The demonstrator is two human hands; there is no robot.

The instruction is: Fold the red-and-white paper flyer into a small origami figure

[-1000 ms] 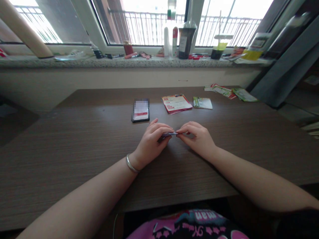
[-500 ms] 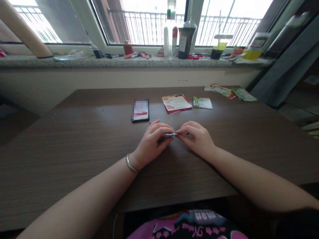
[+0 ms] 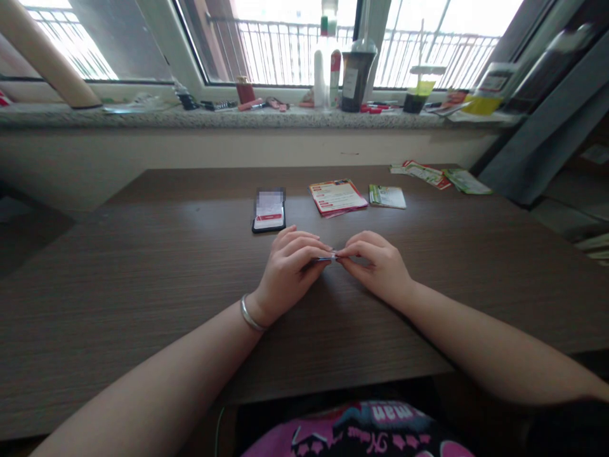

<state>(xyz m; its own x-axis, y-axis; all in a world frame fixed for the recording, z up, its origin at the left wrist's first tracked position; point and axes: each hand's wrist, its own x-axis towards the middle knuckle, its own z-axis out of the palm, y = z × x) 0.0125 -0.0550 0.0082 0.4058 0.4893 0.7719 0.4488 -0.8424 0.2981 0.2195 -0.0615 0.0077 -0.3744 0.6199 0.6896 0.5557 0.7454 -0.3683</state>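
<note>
Two bare hands are working on one thin piece (image 3: 325,259), which is sitting between them over the middle of the table (image 3: 143,304). It is lying nearly edge-on to the view, so what it is cannot be told. The step in hand appears to be fine handling of its edge: one hand is steadying while the other is working the near end, in my judgement. The next move is calling for a light, level pinch from both sides, since a thin sheet could be slipping or creasing if either grip were slackening.

The left hand (image 3: 291,261) is grasping the piece, its fingers lying over the top and its thumb pressing from below. The left wrist is wearing a bracelet (image 3: 252,312), and the forearm is slanting in from the lower left. The right hand (image 3: 375,259) is pinching the other end between thumb and fingertips, with the knuckles arching upward and the forearm running out to the lower right. The two sets of fingertips are almost meeting. Whether either hand is resting on the wood cannot be told.

Beyond the left hand a phone (image 3: 269,221) is lying flat; a stack of cards (image 3: 337,197) and a smaller packet (image 3: 387,197) are lying to its right.
</note>
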